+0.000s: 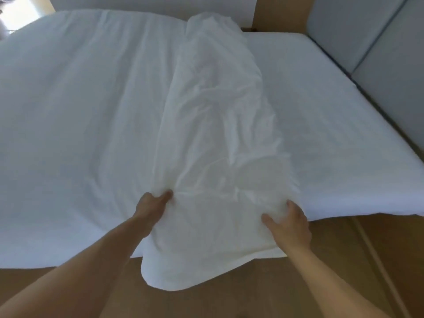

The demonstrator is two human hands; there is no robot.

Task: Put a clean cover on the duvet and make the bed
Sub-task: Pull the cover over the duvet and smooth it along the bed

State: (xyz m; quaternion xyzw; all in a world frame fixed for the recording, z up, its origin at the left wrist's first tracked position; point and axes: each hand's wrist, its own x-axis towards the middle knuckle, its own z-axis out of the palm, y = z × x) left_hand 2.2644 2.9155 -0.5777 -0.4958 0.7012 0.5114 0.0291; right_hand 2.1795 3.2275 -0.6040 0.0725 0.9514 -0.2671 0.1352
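White cover [213, 125] lies bunched lengthwise along the bed [332, 134], its near end over the edge and gripped by left hand [153, 205] and right hand [291, 223] alike, fingers curled into it; seemingly the laying-out step, with the next move being to spread it sideways beside the duvet [80, 111].

White bed [332, 115], flat white bedding [80, 111] over its left part, rumpled white fold [218, 115] down the middle, overhanging near edge

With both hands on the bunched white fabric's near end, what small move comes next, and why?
Probably draw the rumpled white fabric strip rightward to spread it. The left hand and right hand hold its near end, it lies bunched mid-bed, and the white mattress beside it looks uncovered.
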